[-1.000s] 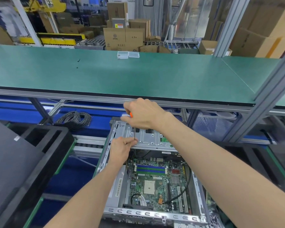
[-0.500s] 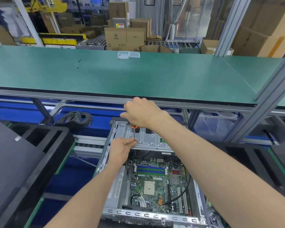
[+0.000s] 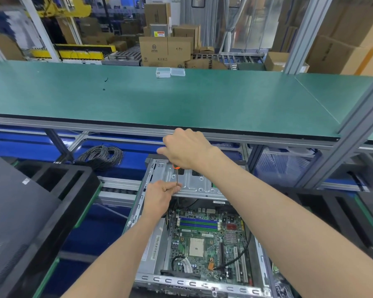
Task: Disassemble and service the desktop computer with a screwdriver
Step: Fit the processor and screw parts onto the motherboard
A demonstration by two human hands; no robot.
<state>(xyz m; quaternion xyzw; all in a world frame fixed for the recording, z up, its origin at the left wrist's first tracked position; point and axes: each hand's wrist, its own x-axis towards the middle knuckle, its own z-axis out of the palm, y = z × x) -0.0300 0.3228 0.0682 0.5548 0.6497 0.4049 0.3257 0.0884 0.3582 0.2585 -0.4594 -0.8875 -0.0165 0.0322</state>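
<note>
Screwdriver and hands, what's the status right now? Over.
Right hand grips screwdriver handle from above. Left hand pinches its shaft at computer's metal bracket. Nothing blocking.

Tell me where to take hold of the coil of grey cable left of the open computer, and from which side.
Grip the coil of grey cable across its bundled strands at the near rim, coming from above. It lies flat with an open middle, so fingers can hook through the loop. The green bench overhangs its far side, so reach in from the front.

Open desktop case (image 3: 194,233), mobo exposed, orange-handled screwdriver (image 3: 177,175) upright on drive bracket (image 3: 194,183)
</note>
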